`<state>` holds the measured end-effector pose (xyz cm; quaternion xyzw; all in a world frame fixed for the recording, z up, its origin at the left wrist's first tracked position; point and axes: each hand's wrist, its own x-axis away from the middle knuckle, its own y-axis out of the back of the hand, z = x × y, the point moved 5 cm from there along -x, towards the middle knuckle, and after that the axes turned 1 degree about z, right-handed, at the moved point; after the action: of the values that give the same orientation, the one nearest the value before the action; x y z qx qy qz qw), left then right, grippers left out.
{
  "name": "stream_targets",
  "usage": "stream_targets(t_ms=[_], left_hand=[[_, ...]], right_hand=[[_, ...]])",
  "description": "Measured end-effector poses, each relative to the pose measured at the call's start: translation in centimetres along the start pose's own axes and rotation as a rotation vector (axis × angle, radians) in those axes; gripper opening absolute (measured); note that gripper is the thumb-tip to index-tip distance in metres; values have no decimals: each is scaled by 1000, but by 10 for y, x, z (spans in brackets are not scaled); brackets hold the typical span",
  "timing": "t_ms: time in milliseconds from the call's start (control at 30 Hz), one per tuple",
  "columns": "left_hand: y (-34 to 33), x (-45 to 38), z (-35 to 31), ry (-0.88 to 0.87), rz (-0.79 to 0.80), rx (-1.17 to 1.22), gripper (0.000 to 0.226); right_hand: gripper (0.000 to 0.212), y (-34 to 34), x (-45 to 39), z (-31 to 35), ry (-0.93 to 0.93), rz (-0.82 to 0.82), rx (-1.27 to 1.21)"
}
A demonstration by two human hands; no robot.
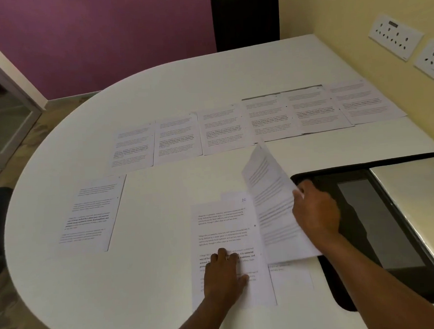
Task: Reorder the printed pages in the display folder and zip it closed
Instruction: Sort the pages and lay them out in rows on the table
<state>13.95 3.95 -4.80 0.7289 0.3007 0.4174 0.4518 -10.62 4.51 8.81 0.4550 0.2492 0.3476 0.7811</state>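
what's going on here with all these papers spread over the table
A person is sorting printed pages on a white table. The left hand presses flat on a small stack of pages near the front edge, while the right hand lifts one sheet by its edge. Six pages lie in a row farther back, one more page sits apart at left. The black display folder lies open at right.

Left hand (224, 275) pressing pages (227, 229), right hand (315, 209) lifting sheet (271, 201)

Near page (225, 240) reads "Village life is a peaceful..."; sheet beneath (238, 197) shows "JC".
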Motion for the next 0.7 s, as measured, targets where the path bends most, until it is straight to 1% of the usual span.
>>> stream_targets(t_ms=[100, 200, 233, 300, 400, 467, 500, 533, 600, 633, 700], left_hand=[[1, -3, -2, -22, -4, 6, 55], [9, -13, 4, -1, -54, 62, 50], [15, -17, 8, 13, -93, 97, 48], [30, -28, 21, 82, -181, 286, 42], [62, -46, 50, 258, -309, 717, 32], [86, -56, 67, 382, -323, 1134, 27], [98, -60, 73, 445, -317, 1335, 29], [109, -65, 82, 495, -308, 1471, 35], [130, -71, 99, 532, -275, 1538, 43], [137, -74, 108, 539, -262, 1509, 40], [148, -77, 130, 540, -284, 1378, 25]], right_hand=[[23, 31, -20, 19, 69, -98, -22], [22, 54, -35, 39, 94, -187, -178], [21, 58, -39, 45, 91, -200, -244], [22, 59, -49, 57, 60, -193, -350], [21, 44, -64, 71, -3, -128, -494], [17, 23, -74, 80, -70, -53, -610], [16, 10, -78, 86, -105, -11, -660], [15, -5, -81, 92, -134, 32, -696], [14, -36, -83, 105, -177, 120, -742], [13, -52, -83, 112, -196, 161, -758], [12, -83, -82, 126, -232, 234, -781]])
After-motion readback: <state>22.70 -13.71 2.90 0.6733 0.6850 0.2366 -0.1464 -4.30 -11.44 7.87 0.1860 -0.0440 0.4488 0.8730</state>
